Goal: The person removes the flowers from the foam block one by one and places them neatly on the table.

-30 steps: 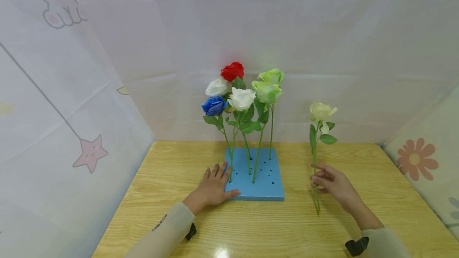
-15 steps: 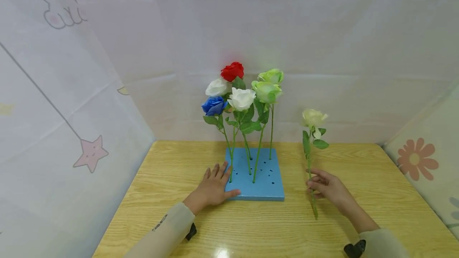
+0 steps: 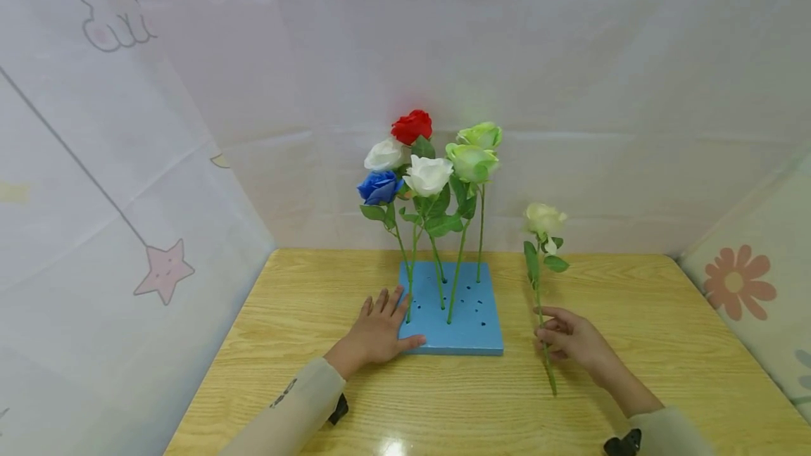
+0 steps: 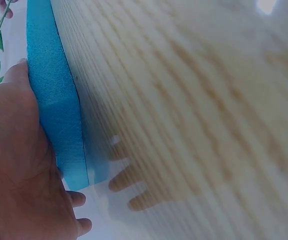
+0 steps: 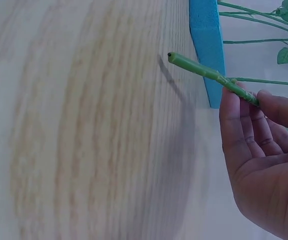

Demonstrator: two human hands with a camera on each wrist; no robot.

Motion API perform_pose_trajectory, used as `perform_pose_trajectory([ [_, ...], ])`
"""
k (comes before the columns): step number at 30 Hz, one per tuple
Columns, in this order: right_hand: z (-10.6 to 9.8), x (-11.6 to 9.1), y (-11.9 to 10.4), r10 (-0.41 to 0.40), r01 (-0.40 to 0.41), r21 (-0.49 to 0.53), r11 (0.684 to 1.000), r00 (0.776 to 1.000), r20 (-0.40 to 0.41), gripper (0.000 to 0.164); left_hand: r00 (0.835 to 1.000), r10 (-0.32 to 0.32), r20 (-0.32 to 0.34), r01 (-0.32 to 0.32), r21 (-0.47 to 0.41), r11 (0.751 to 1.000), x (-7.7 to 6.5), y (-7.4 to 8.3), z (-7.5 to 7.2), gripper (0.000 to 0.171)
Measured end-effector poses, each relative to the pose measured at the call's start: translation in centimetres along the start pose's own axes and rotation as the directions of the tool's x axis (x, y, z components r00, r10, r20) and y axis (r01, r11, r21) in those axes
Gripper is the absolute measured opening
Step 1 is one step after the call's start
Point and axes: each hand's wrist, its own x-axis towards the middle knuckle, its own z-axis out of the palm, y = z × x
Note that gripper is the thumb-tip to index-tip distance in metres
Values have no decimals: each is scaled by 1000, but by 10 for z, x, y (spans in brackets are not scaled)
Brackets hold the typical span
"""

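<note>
My right hand (image 3: 573, 340) pinches the green stem of a cream artificial rose (image 3: 543, 219) between thumb and fingers, its bloom up and its lower end poking out below the hand. In the right wrist view the cut stem end (image 5: 191, 65) shows above the table, apart from the block. With fingers spread, my left hand (image 3: 375, 329) rests on the left edge of a blue foam block (image 3: 465, 338) dotted with holes. Standing in the block are a red rose (image 3: 412, 127), a blue rose (image 3: 379, 188), two white roses (image 3: 428, 175) and two light green roses (image 3: 472, 162).
The block lies on a wooden table (image 3: 304, 280) whose back edge meets a pale cloth backdrop (image 3: 602, 90). Several holes show in the right part of the block. Leaves of the standing roses overlap one another.
My right hand has moved left and slightly toward me with the cream rose, bringing it closer to the block. My left hand has stayed in place.
</note>
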Motion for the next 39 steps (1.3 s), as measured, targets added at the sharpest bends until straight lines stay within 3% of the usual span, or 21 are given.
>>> perform_pose_trajectory([
  [39, 22, 3, 12, 45, -57, 80, 995, 988, 148, 70, 1000, -10, 10, 10, 3, 1000, -1, 2, -1, 100],
])
